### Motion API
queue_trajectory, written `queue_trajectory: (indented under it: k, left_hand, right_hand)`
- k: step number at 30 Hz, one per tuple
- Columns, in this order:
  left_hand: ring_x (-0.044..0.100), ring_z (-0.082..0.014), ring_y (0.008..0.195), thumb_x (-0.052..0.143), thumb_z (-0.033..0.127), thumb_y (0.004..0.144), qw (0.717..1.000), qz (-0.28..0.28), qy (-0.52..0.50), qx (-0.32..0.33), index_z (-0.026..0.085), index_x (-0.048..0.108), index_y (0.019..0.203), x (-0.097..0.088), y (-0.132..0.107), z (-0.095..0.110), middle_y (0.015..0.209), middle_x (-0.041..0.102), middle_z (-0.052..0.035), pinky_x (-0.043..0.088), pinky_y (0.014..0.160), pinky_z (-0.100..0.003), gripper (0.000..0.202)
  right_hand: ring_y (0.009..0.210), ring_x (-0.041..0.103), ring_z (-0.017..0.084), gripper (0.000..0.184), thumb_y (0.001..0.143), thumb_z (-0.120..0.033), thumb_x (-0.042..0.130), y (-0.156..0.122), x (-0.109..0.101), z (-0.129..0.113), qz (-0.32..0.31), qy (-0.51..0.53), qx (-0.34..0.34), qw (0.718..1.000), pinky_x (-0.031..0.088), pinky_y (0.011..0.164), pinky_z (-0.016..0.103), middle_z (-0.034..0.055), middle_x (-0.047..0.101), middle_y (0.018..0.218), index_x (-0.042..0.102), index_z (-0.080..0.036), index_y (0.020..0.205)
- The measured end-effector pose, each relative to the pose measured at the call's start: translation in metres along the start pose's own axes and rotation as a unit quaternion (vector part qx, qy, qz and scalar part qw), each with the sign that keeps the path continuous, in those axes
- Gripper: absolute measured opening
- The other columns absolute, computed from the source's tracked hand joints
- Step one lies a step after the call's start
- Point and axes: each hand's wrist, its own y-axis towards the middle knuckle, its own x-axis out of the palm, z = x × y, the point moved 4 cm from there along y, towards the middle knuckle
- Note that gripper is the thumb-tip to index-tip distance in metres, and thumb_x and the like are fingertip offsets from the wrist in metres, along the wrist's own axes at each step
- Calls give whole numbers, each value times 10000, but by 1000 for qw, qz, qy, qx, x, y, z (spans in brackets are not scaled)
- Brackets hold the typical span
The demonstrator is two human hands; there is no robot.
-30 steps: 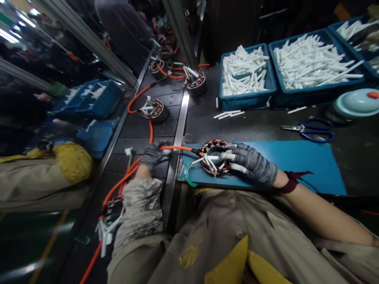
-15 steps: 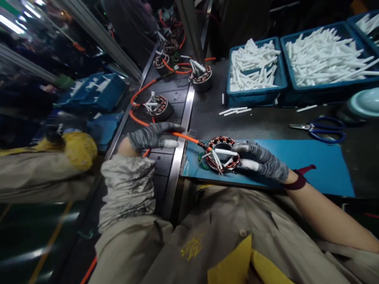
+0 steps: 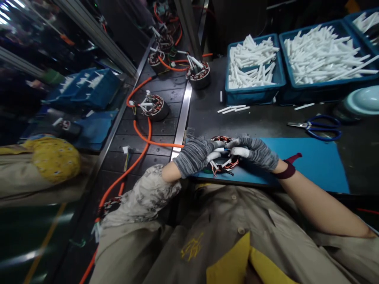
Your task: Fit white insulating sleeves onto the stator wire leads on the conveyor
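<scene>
A motor stator point(image 3: 234, 162), a ring wound with copper-coloured wire, rests on a blue mat point(image 3: 314, 161) in front of me. My left hand point(image 3: 197, 157), in a grey knitted glove with white fingertips, is closed around the left part of a white tube point(image 3: 219, 150) over the ring. From the other side my right hand point(image 3: 254, 153), gloved alike, pinches at the tube's right end, where a small bluish bit shows. Several loose leads and a black-tipped wire point(image 3: 227, 172) stick out at the near side. The fingers hide part of the ring. An orange cable point(image 3: 166, 144) runs leftward from under my left hand.
Blue bins point(image 3: 254, 94) of white tubes stand at the back right. Blue-handled scissors point(image 3: 322, 128), a lidded jar point(image 3: 359, 104) and loose tubes point(image 3: 233, 109) lie nearer. More stators point(image 3: 155, 108) sit on the conveyor point(image 3: 160, 159). A person's yellow-patterned cap point(image 3: 56, 158) is at left.
My left hand has moved right, from the orange cable to the stator, and closed at the white tube. My right hand stays at the ring, fingers now pinched at the tube.
</scene>
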Motion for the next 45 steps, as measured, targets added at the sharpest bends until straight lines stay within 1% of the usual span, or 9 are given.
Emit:
queue_trajectory:
  k: [7, 14, 19, 23, 30, 36, 39, 42, 45]
  left_hand:
    - [692, -231, 998, 476, 448, 1025, 976, 38, -213, 21, 175, 723, 1156, 10, -16, -5, 1050, 747, -93, 547, 944, -387, 391]
    - [693, -249, 1124, 508, 410, 989, 930, 39, -367, -4, 178, 696, 1214, 16, -16, -6, 1179, 747, -97, 540, 1041, -414, 374]
    - [732, -226, 978, 508, 438, 1010, 953, 38, -297, -36, 180, 746, 1081, 14, -21, -6, 1043, 785, -79, 579, 915, -378, 358]
    - [730, -233, 986, 508, 484, 1025, 986, 48, -147, -67, 211, 769, 1165, 9, -17, -1, 1059, 796, -71, 551, 918, -375, 403]
    - [691, -282, 1039, 515, 558, 1014, 999, 10, 20, -32, 240, 724, 1304, 3, 13, 28, 1172, 761, -114, 492, 925, -436, 478]
    - [687, -299, 1173, 706, 751, 800, 992, 50, -64, 99, 203, 569, 1476, 7, -35, -18, 1298, 726, -136, 501, 1045, -423, 881]
    - [656, -278, 1283, 702, 579, 908, 983, 72, -101, 136, 187, 488, 1535, 23, -55, -35, 1434, 652, -151, 525, 1077, -384, 770]
    - [702, -281, 1214, 674, 470, 958, 988, 134, -17, 74, 180, 577, 1460, 38, -58, -19, 1352, 702, -162, 584, 990, -363, 588]
    - [778, -308, 944, 691, 609, 900, 981, 164, 92, -50, 125, 647, 1382, 44, -49, 19, 1194, 756, -218, 620, 770, -356, 685]
  right_hand:
    - [960, 743, 221, 294, 829, -420, 817, 8, 3, -12, -95, 23, -32, 995, 581, 887, 341, 41, 810, 1047, 825, -255, 1072]
    - [841, 744, 194, 296, 825, -461, 808, 13, 18, -2, -62, 89, 15, 994, 589, 773, 316, 27, 818, 962, 822, -230, 1008]
    - [776, 695, 197, 297, 886, -503, 730, 12, 17, -10, -20, -65, -41, 997, 564, 774, 350, 35, 788, 870, 821, -240, 990]
    - [916, 686, 257, 344, 919, -516, 683, 5, 7, -17, -8, -167, -107, 980, 543, 905, 448, 88, 763, 978, 819, -238, 1069]
    - [933, 715, 267, 457, 778, -602, 813, -15, -27, 6, 39, -44, 42, 997, 585, 902, 448, 67, 777, 1009, 742, -221, 1021]
    - [879, 715, 246, 374, 842, -555, 761, -36, -16, 1, -76, -66, 83, 991, 593, 825, 394, 67, 770, 946, 725, -211, 984]
    - [896, 696, 250, 373, 889, -556, 698, -35, -6, 3, -82, -117, 61, 988, 582, 836, 409, 77, 750, 989, 701, -207, 1020]
    - [880, 687, 260, 407, 893, -582, 674, -17, -14, 12, -76, -190, 41, 978, 575, 830, 427, 88, 736, 990, 694, -209, 1054]
    - [1008, 690, 311, 387, 922, -480, 636, 20, -41, 22, -44, -327, 4, 944, 548, 940, 477, 137, 738, 1119, 708, -190, 1167]
